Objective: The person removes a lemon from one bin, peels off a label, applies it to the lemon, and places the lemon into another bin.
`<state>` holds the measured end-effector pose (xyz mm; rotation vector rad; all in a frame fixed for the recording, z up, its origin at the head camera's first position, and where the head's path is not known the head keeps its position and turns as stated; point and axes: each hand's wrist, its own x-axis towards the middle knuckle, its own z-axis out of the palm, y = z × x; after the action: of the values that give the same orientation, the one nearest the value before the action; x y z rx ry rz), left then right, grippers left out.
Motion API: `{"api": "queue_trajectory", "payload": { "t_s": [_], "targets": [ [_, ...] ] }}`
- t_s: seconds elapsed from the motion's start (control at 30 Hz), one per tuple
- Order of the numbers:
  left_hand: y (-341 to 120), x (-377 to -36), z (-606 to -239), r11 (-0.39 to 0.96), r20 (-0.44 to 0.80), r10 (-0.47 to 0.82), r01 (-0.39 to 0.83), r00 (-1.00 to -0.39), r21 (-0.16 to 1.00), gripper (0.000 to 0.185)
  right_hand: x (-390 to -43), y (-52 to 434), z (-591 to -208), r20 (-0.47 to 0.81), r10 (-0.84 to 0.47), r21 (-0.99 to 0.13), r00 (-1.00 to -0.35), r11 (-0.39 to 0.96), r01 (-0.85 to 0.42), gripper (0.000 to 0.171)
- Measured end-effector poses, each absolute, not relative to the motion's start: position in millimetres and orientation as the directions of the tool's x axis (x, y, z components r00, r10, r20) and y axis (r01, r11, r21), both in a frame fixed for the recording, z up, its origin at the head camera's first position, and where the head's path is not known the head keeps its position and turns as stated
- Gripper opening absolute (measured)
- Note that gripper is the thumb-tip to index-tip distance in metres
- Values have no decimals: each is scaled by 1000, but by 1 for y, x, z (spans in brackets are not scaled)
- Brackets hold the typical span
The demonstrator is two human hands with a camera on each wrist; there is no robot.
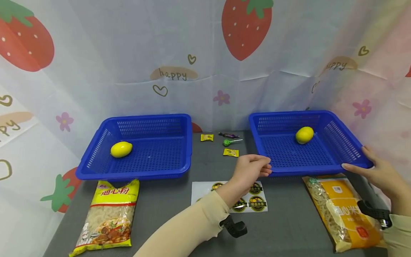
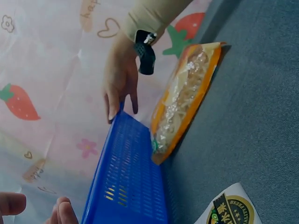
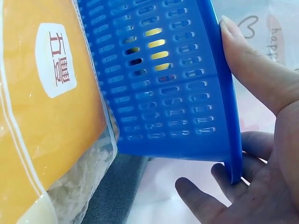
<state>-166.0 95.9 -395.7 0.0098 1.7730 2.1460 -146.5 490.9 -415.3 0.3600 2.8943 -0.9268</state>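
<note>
Gripping the right basket (image 1: 334, 150): left hand (image 1: 252, 169), right hand (image 1: 375, 171).

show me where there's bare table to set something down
Free: grey table between the left noodle bag and sticker sheet, and between sheet and right noodle bag. Crowded: the candies between the baskets.

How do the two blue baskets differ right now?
The right basket has both hands on it: the left hand at its near left corner, the right hand at its near right corner. The left basket is untouched. Its lemon lies by the left wall; the right basket's lemon lies nearer the back. Both are perforated blue trays holding one lemon.
</note>
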Motion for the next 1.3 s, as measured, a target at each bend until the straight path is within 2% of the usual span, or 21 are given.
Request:
{"api": "queue_trajectory", "payload": {
  "t_s": [0.37, 0.6, 0.73, 0.93, 1.07, 1.2, 1.3],
  "targets": [
    [67, -162, -400, -147, -125, 315, -179, -941, 973, 28, -144, 491, -410, -118, 179, -522, -977, 826, 214, 108],
    [28, -158, -399, -40, -126, 409, -156, -904, 987, 30, -141, 475, -403, 91, 166, -471, -982, 876, 104, 105],
    [9, -154, -399, 49, -136, 445, -128, -885, 991, 32, -143, 460, -394, 139, 177, -476, -974, 875, 92, 99],
    [-10, -151, -396, 141, -72, 453, -8, -888, 990, 33, -145, 433, -384, 240, 172, -509, -956, 860, 27, 89],
    [-25, -149, -392, 230, -8, 465, 112, -885, 967, 33, -144, 408, -376, 288, 118, -473, -950, 880, -34, 84],
    [-46, -148, -388, 318, 43, 455, 207, -890, 925, 33, -145, 379, -368, 274, 43, -500, -961, 860, -104, 81],
    [-64, -150, -384, 368, 73, 430, 248, -900, 896, 33, -149, 357, -363, 318, -16, -510, -948, 840, -185, 78]
  ]
}}
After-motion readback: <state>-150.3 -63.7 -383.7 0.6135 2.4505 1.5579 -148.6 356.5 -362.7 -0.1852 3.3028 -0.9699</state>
